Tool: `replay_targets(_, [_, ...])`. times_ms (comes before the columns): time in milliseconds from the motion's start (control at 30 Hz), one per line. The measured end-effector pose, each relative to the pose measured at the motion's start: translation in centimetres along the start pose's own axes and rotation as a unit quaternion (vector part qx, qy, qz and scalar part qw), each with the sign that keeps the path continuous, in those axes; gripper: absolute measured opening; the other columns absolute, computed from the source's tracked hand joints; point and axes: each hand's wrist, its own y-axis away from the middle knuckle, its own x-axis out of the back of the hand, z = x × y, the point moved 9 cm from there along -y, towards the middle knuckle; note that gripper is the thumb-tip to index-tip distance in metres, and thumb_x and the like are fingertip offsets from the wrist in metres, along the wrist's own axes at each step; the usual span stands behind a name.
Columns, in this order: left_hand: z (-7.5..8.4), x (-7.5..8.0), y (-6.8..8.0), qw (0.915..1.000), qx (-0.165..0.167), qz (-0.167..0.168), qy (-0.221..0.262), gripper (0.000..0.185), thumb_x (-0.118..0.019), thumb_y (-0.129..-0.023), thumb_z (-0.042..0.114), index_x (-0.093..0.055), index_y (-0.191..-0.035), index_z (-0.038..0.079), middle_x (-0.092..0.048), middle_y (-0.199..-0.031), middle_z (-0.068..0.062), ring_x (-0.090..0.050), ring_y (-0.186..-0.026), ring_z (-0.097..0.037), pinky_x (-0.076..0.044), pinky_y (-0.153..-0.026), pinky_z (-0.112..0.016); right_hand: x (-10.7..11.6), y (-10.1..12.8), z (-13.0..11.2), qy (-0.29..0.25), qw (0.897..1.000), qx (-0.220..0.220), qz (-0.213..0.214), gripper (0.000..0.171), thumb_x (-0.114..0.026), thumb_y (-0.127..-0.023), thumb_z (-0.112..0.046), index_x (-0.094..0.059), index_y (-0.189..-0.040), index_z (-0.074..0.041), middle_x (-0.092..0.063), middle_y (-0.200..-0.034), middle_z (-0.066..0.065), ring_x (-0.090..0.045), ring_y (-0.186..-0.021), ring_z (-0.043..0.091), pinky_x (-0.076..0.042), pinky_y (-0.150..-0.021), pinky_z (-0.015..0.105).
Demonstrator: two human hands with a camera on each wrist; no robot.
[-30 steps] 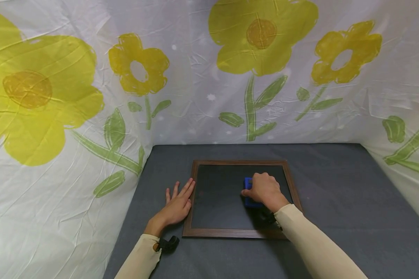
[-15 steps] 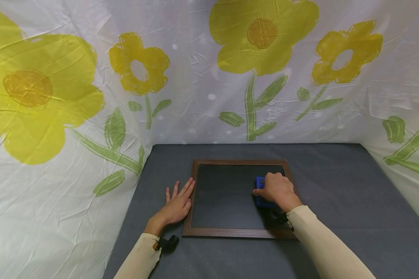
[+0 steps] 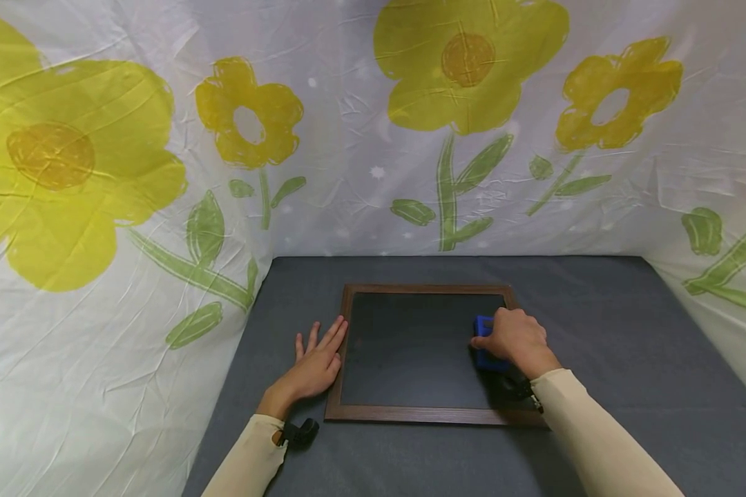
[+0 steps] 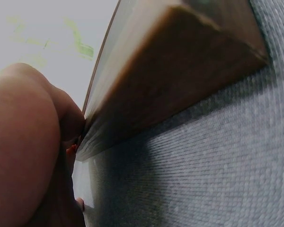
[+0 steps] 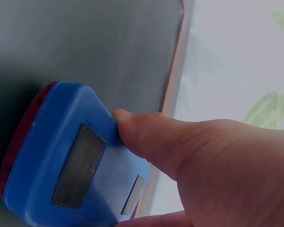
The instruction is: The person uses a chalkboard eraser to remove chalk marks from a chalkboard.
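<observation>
A blackboard (image 3: 410,355) with a brown wooden frame lies flat on the dark cloth. My right hand (image 3: 517,338) grips a blue board eraser (image 3: 486,359) near the board's right side. In the right wrist view the eraser (image 5: 61,142) shows a dark red felt pad against the black surface, with the thumb on its blue back. My left hand (image 3: 311,366) rests at the board's left edge, fingers straight and spread, some fingertips touching the frame. The left wrist view has the frame's side (image 4: 180,71) close up, beside part of the left hand (image 4: 23,142).
Dark grey cloth (image 3: 628,331) covers the table around the board. White sheets with printed yellow flowers (image 3: 348,138) hang at the back and both sides. A black wrist strap (image 3: 300,433) sits on the left wrist.
My right hand has slid the eraser to the right across the board, toward the right side of the frame. The left hand and the board have stayed in place.
</observation>
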Motion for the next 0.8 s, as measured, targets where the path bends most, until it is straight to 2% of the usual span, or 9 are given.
replay_targets(100, [-0.1, 0.0, -0.1, 1.0, 0.003, -0.001, -0.001, 0.07, -0.039, -0.115, 0.017, -0.009, -0.178, 0.014, -0.003, -0.187, -0.003, 0.01, -0.168, -0.051, 0.013, -0.123, -0.082, 0.2, 0.0, 0.8, -0.004, 1.0, -0.003, 0.0, 0.065, -0.084, -0.092, -0.055, -0.073, -0.113, 0.005, -0.069, -0.089, 0.018, -0.066, -0.074, 0.032, -0.054, -0.059, 0.044])
replay_targets(300, [-0.1, 0.0, 0.0, 1.0, 0.005, 0.001, 0.0, 0.071, -0.04, -0.114, 0.016, -0.01, -0.178, 0.014, -0.003, -0.187, -0.003, 0.01, -0.169, -0.052, 0.013, -0.122, -0.082, 0.5, -0.1, 1.9, 0.003, 1.0, -0.008, 0.003, 0.079, -0.084, -0.091, -0.056, -0.068, -0.129, 0.011, -0.071, -0.1, 0.026, -0.067, -0.079, 0.036, -0.058, -0.066, 0.052])
replay_targets(533, [0.1, 0.3, 0.1, 0.9997, -0.004, 0.022, 0.006, 0.069, -0.041, -0.112, 0.013, -0.017, -0.177, 0.01, -0.011, -0.186, -0.008, 0.003, -0.168, -0.055, 0.009, -0.122, -0.084, 0.6, -0.1, 2.4, 0.008, 1.0, -0.008, 0.006, 0.08, -0.084, -0.091, -0.058, -0.068, -0.129, 0.011, -0.071, -0.1, 0.027, -0.067, -0.079, 0.036, -0.058, -0.067, 0.053])
replay_targets(800, [0.2, 0.2, 0.1, 1.0, 0.006, -0.001, 0.004, 0.07, -0.038, -0.114, 0.016, -0.01, -0.178, 0.015, -0.003, -0.187, -0.002, 0.01, -0.169, -0.05, 0.013, -0.123, -0.081, 0.9, 0.0, 3.0, 0.004, 1.0, -0.02, -0.001, 0.081, -0.085, -0.089, -0.057, -0.067, -0.129, 0.01, -0.07, -0.097, 0.023, -0.065, -0.079, 0.035, -0.056, -0.066, 0.05])
